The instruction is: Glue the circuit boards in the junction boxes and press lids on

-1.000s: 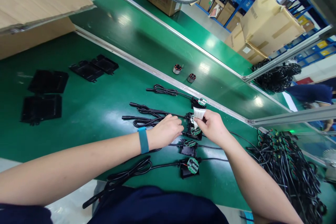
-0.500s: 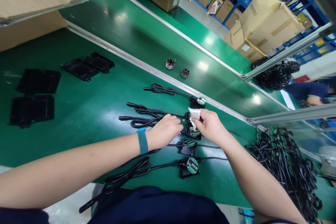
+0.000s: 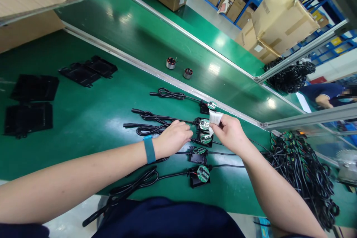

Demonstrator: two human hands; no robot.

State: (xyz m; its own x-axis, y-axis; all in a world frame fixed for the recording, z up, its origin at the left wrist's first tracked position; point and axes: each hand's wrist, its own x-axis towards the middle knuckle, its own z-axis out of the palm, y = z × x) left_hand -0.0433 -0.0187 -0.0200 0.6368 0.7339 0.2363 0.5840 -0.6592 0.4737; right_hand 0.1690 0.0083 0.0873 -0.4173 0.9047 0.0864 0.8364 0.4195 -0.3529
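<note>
- I have the right hand pinching a white tube between thumb and fingers, its wide flat end up and its narrower end angled down.
- That tube is just right of the second board and the third board, counted from the far side; I cannot tell whether its tip touches either.
- I see the left hand just left of these boards, palm down, fingers curled and close together; what lies beneath is hidden, so I cannot tell whether they hold anything.
- Toward me, the nearest board lies over its black housing, apart from both hands.
- Coiled cables lie on the left, and thin leads run rightward toward a cable pile.
- For good handling, I judge that a light, even squeeze suits the soft-looking tube; a sudden pinch could make its tip jump.
- These two boards sit close together, so I would tilt the tip clear of whichever one is not being worked.
- I would steady the housing's edge with the left fingertips, off the board's face, and avoid dragging a cable, since a tug could shift the row.
</note>
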